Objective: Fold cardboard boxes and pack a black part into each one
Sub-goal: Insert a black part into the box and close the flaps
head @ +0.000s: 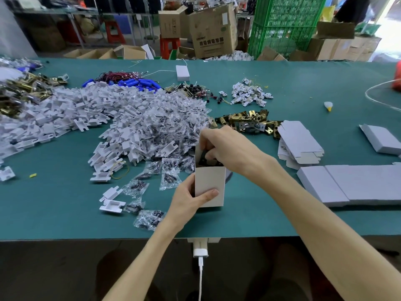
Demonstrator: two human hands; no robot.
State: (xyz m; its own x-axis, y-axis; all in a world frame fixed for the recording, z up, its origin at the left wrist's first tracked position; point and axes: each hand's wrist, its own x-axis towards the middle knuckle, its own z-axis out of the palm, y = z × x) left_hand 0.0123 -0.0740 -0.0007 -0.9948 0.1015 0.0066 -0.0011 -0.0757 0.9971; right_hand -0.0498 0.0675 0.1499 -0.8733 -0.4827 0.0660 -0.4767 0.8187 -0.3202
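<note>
At lower centre the left hand (191, 200) grips a white box (209, 181) upright just above the counter (65, 213), thumb across its front face. The box is already folded into shape, with its top open. Just above it, the right hand (227, 148) has its fingers curled round a black part (205, 158), which sits partly inside the box mouth. So this box looks formed and mid-fill; seating the part and closing the top appear to be left.

At right lie pale flat slabs (358, 183); whether they are packed boxes I cannot tell. Beyond them, unfolded blanks (299, 142) wait. Left of centre, a big heap of clear bags (169, 127) holding dark pieces suggests much work remains.
</note>
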